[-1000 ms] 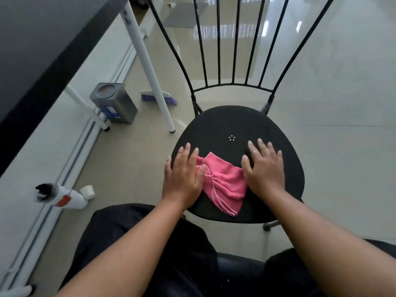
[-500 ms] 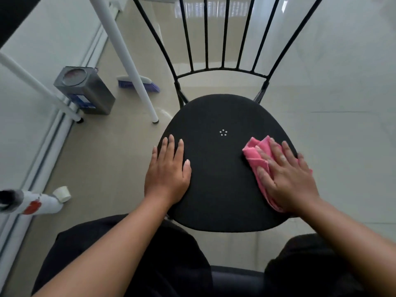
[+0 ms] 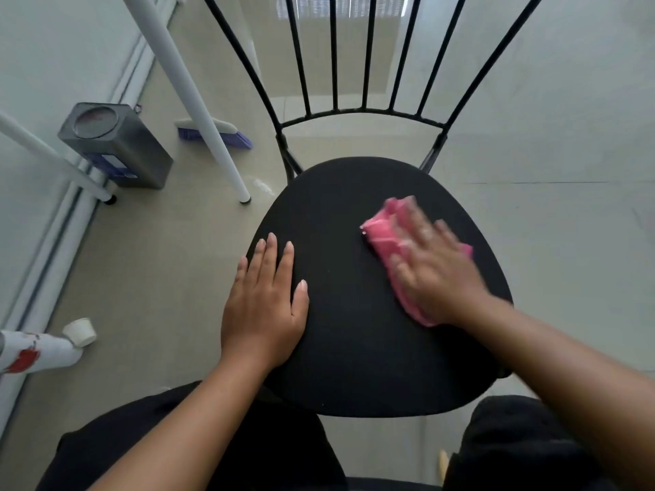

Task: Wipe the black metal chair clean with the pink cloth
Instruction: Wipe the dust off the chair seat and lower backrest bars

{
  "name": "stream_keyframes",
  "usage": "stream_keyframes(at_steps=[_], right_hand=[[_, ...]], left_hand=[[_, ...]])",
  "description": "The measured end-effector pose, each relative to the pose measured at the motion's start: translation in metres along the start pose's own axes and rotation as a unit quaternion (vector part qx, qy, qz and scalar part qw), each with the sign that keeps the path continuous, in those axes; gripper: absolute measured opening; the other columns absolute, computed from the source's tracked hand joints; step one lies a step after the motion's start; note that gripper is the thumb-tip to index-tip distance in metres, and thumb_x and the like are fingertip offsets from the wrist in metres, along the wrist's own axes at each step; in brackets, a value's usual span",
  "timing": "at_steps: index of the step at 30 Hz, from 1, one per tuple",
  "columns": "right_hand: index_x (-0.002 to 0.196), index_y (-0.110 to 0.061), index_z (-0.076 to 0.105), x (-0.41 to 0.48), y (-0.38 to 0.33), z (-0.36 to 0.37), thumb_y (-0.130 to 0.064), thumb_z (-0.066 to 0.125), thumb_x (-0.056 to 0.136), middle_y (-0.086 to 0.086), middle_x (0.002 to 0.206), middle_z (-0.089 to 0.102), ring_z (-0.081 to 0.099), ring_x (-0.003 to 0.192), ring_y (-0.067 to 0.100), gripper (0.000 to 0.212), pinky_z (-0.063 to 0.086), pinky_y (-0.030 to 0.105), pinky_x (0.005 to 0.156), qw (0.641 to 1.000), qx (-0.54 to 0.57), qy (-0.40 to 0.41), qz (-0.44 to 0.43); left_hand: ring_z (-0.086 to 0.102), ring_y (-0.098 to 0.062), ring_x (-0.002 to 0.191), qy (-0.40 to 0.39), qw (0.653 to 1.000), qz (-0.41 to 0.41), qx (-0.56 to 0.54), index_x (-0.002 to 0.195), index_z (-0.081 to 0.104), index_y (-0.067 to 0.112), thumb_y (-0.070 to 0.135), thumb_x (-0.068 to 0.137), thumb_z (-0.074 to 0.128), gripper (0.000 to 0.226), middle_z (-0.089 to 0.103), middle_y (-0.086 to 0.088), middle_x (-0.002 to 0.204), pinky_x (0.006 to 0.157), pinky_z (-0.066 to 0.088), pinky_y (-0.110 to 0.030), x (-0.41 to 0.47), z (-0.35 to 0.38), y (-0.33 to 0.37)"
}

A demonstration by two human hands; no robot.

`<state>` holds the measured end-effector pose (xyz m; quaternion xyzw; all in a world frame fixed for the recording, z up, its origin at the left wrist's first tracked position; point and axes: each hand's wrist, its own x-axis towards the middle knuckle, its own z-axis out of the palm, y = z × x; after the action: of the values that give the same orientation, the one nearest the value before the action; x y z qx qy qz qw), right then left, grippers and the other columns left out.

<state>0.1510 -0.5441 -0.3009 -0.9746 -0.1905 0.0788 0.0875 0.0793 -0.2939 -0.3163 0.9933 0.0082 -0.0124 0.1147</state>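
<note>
The black metal chair [image 3: 354, 349] stands in front of me, its round seat facing up and its thin barred back rising beyond. My left hand [image 3: 264, 306] lies flat on the seat's left edge with straight fingers. My right hand [image 3: 436, 271], blurred by motion, presses flat on the pink cloth [image 3: 381, 230] on the right half of the seat. The cloth is bunched; part of it is hidden under the palm. My dark-clothed knees show below the seat.
A white table leg [image 3: 198, 101] slants down to the floor just left of the chair. A grey metal tin [image 3: 117, 143] and a purple brush [image 3: 212, 132] sit on the floor at the left. A white spray bottle [image 3: 39, 352] lies by the wall rail.
My right hand has slid the pink cloth from the seat's front middle to its right side, then slightly back toward the centre. My left hand has stayed on the left edge.
</note>
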Motion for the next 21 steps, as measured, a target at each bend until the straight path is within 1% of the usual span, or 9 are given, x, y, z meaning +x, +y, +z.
stream_keyframes(at_steps=[1, 3, 7, 10, 13, 15, 16, 17, 21], right_hand=[[0.154, -0.020, 0.003, 0.005, 0.018, -0.004, -0.046, 0.012, 0.097, -0.001, 0.161, -0.016, -0.015, 0.146, 0.012, 0.064, 0.002, 0.042, 0.120, 0.999, -0.005, 0.007, 0.043], [0.154, -0.014, 0.002, 0.032, 0.037, -0.011, -0.042, 0.019, 0.098, 0.004, 0.160, -0.017, -0.011, 0.147, 0.015, 0.065, 0.004, 0.044, 0.120, 0.993, 0.005, 0.009, 0.116], [0.153, -0.011, 0.000, 0.109, 0.008, -0.008, -0.046, 0.014, 0.096, 0.007, 0.160, -0.018, -0.011, 0.148, 0.019, 0.068, 0.003, 0.042, 0.120, 0.983, 0.027, 0.051, 0.173], [0.153, -0.022, -0.004, 0.146, -0.043, -0.004, -0.048, 0.010, 0.097, 0.004, 0.161, -0.012, -0.008, 0.148, 0.022, 0.064, 0.000, 0.043, 0.120, 0.992, 0.026, 0.041, 0.115], [0.153, -0.022, 0.000, 0.138, -0.083, 0.002, -0.045, 0.011, 0.099, 0.002, 0.161, -0.010, -0.010, 0.147, 0.021, 0.060, 0.000, 0.044, 0.120, 1.000, 0.012, 0.010, -0.005], [0.154, -0.021, 0.000, 0.115, -0.075, 0.005, -0.045, 0.011, 0.100, -0.001, 0.161, -0.011, -0.012, 0.147, 0.016, 0.059, -0.003, 0.040, 0.120, 0.997, -0.006, -0.007, -0.079], [0.154, -0.021, -0.001, 0.106, -0.060, 0.004, -0.044, 0.010, 0.101, -0.002, 0.161, -0.012, -0.012, 0.147, 0.013, 0.059, -0.005, 0.039, 0.120, 0.996, -0.007, -0.007, -0.088], [0.154, -0.022, -0.001, 0.097, -0.040, 0.000, -0.043, 0.009, 0.101, -0.003, 0.161, -0.013, -0.013, 0.146, 0.012, 0.058, -0.004, 0.039, 0.120, 0.997, -0.003, -0.003, -0.071], [0.154, -0.018, -0.002, 0.052, 0.040, -0.017, -0.039, 0.010, 0.102, 0.000, 0.161, -0.011, -0.011, 0.147, 0.013, 0.057, 0.001, 0.038, 0.121, 0.997, 0.020, -0.002, 0.080]], left_hand=[[0.007, -0.019, 0.150, 0.002, 1.000, 0.000, -0.001, 0.154, 0.022, 0.016, 0.049, 0.094, 0.016, 0.068, 0.012, -0.008, 0.163, 0.121, 0.000, -0.036, 0.000, 0.000, 0.000], [0.006, -0.019, 0.150, 0.001, 1.000, 0.002, -0.005, 0.154, 0.022, 0.017, 0.048, 0.095, 0.017, 0.068, 0.012, -0.008, 0.163, 0.121, 0.000, -0.036, 0.001, 0.000, 0.000], [0.006, -0.017, 0.150, 0.008, 1.000, 0.002, -0.018, 0.154, 0.024, 0.018, 0.048, 0.095, 0.020, 0.066, 0.014, -0.006, 0.163, 0.122, 0.003, -0.038, 0.000, -0.001, -0.001], [0.008, -0.015, 0.150, 0.013, 1.000, -0.005, -0.021, 0.153, 0.026, 0.016, 0.049, 0.094, 0.022, 0.068, 0.016, -0.005, 0.162, 0.122, 0.004, -0.036, 0.001, 0.000, -0.001], [0.006, -0.013, 0.150, 0.009, 1.000, -0.016, -0.022, 0.154, 0.019, 0.011, 0.051, 0.092, 0.022, 0.074, 0.013, -0.003, 0.163, 0.121, 0.001, -0.033, 0.001, -0.002, 0.000], [0.003, -0.012, 0.150, 0.002, 1.000, -0.018, -0.018, 0.155, 0.016, 0.011, 0.052, 0.092, 0.020, 0.076, 0.010, -0.003, 0.163, 0.121, -0.001, -0.031, 0.000, -0.004, 0.000], [0.002, -0.011, 0.150, 0.001, 1.000, -0.019, -0.018, 0.155, 0.015, 0.011, 0.053, 0.091, 0.019, 0.077, 0.009, -0.002, 0.164, 0.121, -0.001, -0.031, 0.000, -0.005, 0.000], [0.002, -0.011, 0.150, 0.000, 1.000, -0.021, -0.019, 0.155, 0.015, 0.011, 0.053, 0.091, 0.018, 0.077, 0.009, -0.002, 0.164, 0.121, -0.001, -0.031, 0.000, -0.005, 0.001], [0.003, -0.012, 0.150, -0.001, 1.000, -0.022, -0.020, 0.155, 0.015, 0.010, 0.051, 0.093, 0.022, 0.075, 0.009, -0.003, 0.164, 0.121, 0.000, -0.032, 0.001, -0.006, 0.003]])
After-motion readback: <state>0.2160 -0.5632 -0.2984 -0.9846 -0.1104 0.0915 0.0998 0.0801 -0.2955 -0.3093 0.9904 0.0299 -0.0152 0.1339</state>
